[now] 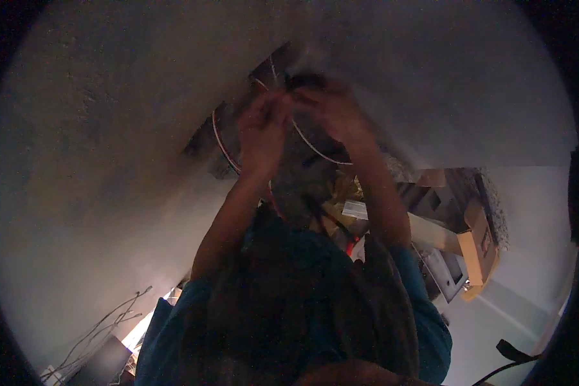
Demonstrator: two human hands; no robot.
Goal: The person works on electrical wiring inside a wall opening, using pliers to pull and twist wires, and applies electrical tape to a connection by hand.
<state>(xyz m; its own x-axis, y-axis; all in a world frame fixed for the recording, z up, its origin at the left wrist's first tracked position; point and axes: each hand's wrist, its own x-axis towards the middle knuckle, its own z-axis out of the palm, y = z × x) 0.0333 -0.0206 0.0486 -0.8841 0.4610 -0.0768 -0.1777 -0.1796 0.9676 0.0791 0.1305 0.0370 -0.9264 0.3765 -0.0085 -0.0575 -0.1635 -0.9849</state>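
Both my arms reach up to a dark recess (270,67) in a grey plastered wall. Thin pale wires (220,143) loop out around my hands. My left hand (264,128) has its fingers curled together, and a wire appears pinched at their tips. Beside it, almost touching, my right hand (338,116) has bent fingers drawn in toward the same spot. What those fingers hold is hidden by blur and dim light. Another pale wire (315,151) hangs from between the hands and curves right behind my right forearm. A dark rounded shape (305,80) lies behind the right fingers.
Grey wall (109,96) spreads around the recess. Below right are an open cardboard box (479,244), a grey metal-looking panel (447,270) and yellowish wrapping (344,193). Loose cables (109,321) stick out at lower left. A black strap (514,350) hangs at lower right.
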